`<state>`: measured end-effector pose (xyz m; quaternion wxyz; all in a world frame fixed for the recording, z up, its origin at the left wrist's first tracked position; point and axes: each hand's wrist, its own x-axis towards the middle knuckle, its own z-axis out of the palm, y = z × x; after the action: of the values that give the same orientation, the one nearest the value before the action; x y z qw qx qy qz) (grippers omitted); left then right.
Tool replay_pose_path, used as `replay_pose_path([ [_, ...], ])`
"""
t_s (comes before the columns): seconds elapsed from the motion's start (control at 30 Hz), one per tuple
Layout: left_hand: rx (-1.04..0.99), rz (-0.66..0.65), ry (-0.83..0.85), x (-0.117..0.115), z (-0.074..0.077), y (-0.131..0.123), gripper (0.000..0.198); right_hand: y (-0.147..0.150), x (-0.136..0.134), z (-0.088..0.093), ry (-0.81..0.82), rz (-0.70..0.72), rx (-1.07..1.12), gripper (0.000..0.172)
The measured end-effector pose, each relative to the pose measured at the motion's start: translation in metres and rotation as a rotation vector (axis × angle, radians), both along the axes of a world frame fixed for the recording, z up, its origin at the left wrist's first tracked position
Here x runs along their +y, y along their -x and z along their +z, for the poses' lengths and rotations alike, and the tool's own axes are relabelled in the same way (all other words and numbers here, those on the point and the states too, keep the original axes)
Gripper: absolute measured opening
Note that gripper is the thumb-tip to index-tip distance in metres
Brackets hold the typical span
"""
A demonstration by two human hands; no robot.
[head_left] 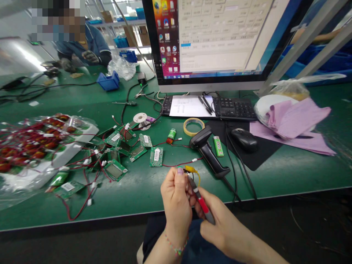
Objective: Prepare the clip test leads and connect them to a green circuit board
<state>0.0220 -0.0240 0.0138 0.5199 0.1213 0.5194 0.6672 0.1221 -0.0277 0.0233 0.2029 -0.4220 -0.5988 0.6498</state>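
Observation:
My left hand (177, 192) is closed in a pinch at the table's front edge, thumb on top; what lies between its fingertips is too small to make out. My right hand (217, 218) grips pliers (202, 204) with red and grey handles, and their jaws meet the left fingertips. Right beside the jaws is a yellow alligator clip (190, 169) with a thin yellow wire. Just beyond my hands lie a green circuit board (156, 157) with a barcode label and a red-black lead.
A black barcode scanner (209, 152), a green battery (218, 146) and a mouse (244, 139) lie to the right. Boards with displays (115, 169) and a bagged pile of red-wired parts (35, 143) fill the left. Behind stand a keyboard (236, 107) and monitor (220, 85); another person (92, 40) sits across.

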Motion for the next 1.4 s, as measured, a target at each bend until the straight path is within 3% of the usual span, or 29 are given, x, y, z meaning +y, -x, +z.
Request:
replay_pose_path([
  [0.2,0.099,0.046,0.005,0.001,-0.002,-0.001,0.036,0.006,-0.003,-0.003,0.066,-0.032,-0.016,0.019],
  [0.53,0.083,0.145,0.042,0.005,-0.001,-0.001,0.037,0.027,-0.014,-0.009,0.257,-0.191,0.246,0.017],
  [0.67,-0.027,0.237,-0.035,0.011,-0.001,0.0,0.035,0.032,-0.023,-0.017,0.403,-0.415,0.396,0.021],
  [0.73,-0.051,0.286,-0.079,0.014,0.0,0.001,0.034,0.032,-0.028,-0.02,0.4,-0.499,0.445,0.021],
  [0.87,0.041,0.281,-0.106,0.012,0.001,0.003,0.034,0.025,-0.028,-0.015,0.304,-0.385,0.403,0.02],
  [1.0,0.156,0.191,-0.035,0.006,-0.002,0.002,0.035,0.018,-0.016,-0.002,0.23,-0.187,0.307,0.022],
  [1.1,0.119,0.148,0.008,0.003,-0.001,0.001,0.035,0.014,-0.006,0.003,0.169,-0.056,0.235,0.028],
  [1.4,0.013,0.132,0.016,0.002,0.004,-0.001,0.036,0.006,-0.006,-0.007,-0.004,0.004,-0.023,0.024],
])
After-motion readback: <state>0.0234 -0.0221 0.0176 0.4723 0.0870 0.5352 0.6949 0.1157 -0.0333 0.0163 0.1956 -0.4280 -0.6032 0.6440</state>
